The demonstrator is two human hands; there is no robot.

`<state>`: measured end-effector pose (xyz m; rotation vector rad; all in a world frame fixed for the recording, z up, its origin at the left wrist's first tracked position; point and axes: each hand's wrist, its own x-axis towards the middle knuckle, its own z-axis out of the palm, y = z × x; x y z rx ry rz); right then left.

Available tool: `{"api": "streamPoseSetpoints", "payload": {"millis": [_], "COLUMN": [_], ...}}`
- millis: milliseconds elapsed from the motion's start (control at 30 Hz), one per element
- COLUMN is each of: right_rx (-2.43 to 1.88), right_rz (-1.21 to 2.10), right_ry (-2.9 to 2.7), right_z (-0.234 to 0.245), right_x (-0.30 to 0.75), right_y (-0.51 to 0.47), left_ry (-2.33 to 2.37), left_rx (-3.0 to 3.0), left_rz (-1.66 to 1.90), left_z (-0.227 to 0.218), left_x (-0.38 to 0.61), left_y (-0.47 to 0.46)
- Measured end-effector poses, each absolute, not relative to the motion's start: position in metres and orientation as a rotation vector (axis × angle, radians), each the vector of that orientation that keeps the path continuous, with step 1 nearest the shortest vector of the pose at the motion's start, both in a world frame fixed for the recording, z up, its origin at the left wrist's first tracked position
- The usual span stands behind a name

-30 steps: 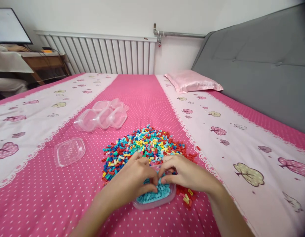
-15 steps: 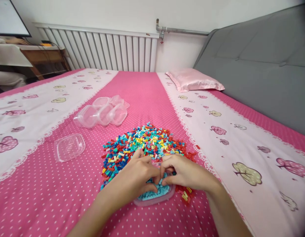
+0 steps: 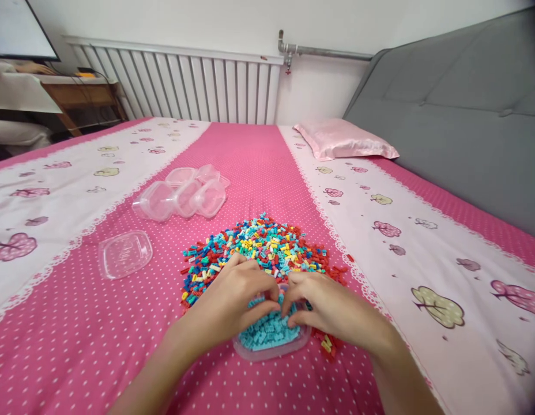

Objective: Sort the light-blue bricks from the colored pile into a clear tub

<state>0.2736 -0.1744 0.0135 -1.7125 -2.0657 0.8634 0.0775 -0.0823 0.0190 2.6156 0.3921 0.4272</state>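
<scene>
A clear plastic container (image 3: 271,351) holding many light blue toy building bricks (image 3: 267,334) rests on the bed in front of me. Over its left part is my left hand (image 3: 244,291), thumb and forefinger brought close together in a pinch. My right hand (image 3: 317,302) bends over the right rim, its fingers curled and thumb tip near the forefinger. Whatever small piece either hand pinches is too small to make out. Just beyond both hands spreads a heap of mixed-colour building bricks (image 3: 267,245), partly hidden by them.
A clear lid (image 3: 125,255) lies to the left. Several clear containers (image 3: 181,196) are grouped behind it. Further off are a pink pillow (image 3: 343,140), a grey headboard (image 3: 449,109) and a white radiator (image 3: 185,83). At far left, a person's hand (image 3: 34,68) rests on a desk.
My left hand has lifted slightly and shifted left, uncovering more light blue bricks in the container. My right hand stays near the rim. The whole view has shifted a little.
</scene>
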Motion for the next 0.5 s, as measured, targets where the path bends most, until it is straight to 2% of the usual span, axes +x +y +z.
{"api": "streamPoseSetpoints", "payload": {"millis": [233,500], "right_rx": [-1.652,-1.347], "right_rz": [0.881,0.884], "right_ry": [-2.065,-1.896], "right_z": [0.0137,0.0142], "right_x": [0.2728,0.2743], "right_y": [-0.1714,-0.1741], "left_ry": [0.414,0.469], "left_rx": [2.626,2.620], "left_rz": [0.459,0.596], "left_z": [0.0173,0.0162], "left_x": [0.0770,0.0794], "left_y": [-0.0824,-0.0796]}}
